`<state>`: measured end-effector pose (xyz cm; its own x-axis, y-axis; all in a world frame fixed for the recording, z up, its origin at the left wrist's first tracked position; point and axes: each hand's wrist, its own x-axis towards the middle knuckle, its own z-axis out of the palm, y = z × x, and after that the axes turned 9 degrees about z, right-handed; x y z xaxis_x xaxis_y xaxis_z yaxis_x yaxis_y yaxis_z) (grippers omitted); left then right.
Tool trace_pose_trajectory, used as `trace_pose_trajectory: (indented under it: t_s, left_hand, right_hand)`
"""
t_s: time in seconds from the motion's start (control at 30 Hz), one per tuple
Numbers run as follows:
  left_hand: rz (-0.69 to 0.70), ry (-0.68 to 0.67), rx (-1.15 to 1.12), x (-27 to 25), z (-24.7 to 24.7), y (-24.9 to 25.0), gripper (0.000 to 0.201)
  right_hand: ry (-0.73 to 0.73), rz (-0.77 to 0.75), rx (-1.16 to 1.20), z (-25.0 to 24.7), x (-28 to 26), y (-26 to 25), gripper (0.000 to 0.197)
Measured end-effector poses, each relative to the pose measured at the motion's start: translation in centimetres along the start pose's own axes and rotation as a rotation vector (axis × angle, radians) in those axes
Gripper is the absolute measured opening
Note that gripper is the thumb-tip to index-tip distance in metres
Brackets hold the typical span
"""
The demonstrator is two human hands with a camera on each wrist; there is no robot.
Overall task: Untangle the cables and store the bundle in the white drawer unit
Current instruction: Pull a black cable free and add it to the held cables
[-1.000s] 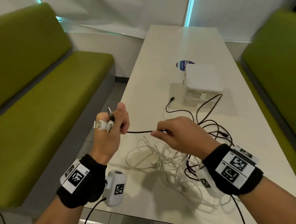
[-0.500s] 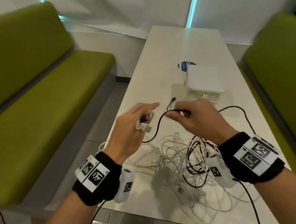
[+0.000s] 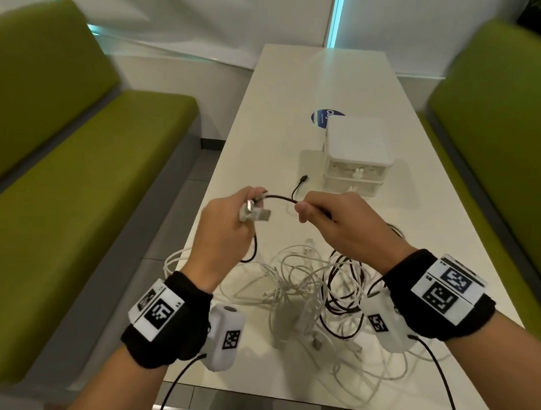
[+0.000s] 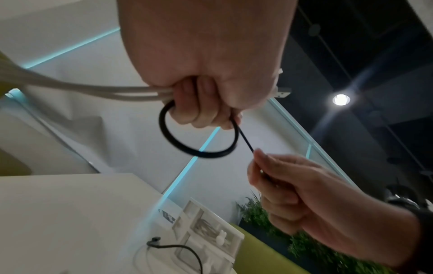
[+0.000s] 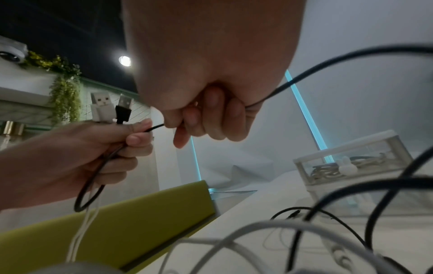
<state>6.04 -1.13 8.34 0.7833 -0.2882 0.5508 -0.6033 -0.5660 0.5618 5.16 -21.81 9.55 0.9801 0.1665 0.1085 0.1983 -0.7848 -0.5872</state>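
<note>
My left hand point(image 3: 230, 221) is raised over the table's left side and grips a white USB plug point(image 3: 254, 214), a black USB plug point(image 5: 123, 109) and their cables. A small loop of the black cable point(image 4: 199, 146) hangs below its fingers. My right hand point(image 3: 331, 220) pinches the same black cable point(image 3: 280, 198) a short way to the right. Below both hands a tangle of white and black cables point(image 3: 315, 288) lies on the white table point(image 3: 316, 82). The white drawer unit point(image 3: 356, 156) stands behind, drawers closed, cables visible inside point(image 5: 328, 170).
A loose black cable end point(image 3: 302, 180) lies on the table left of the drawer unit. A blue round sticker point(image 3: 322, 117) sits behind the unit. Green benches point(image 3: 77, 163) point(image 3: 502, 123) flank the table on both sides.
Both hands came together and rose. The left hand closed round the plugs, and a loop of black cable now hangs from it. The right hand slid along the black cable toward the left.
</note>
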Motion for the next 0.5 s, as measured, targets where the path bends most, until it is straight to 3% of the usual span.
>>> trace_pose_trajectory:
  t_s: [0.23, 0.37, 0.5]
  left_hand:
    - [-0.392, 0.249, -0.111, 0.3, -3.4, -3.8, 0.036]
    - [-0.385, 0.111, -0.02, -0.5, -2.4, -4.0, 0.025]
    - [-0.29, 0.205, -0.072, -1.0, -1.5, -2.2, 0.032]
  right_hand:
    - [0.003, 0.067, -0.026, -0.1, -1.2, 2.7, 0.032]
    - [0.007, 0.1, -0.028, 0.3, -1.3, 2.6, 0.032]
    - [0.032, 0.094, -0.19, 0.6, -1.4, 2.0, 0.035]
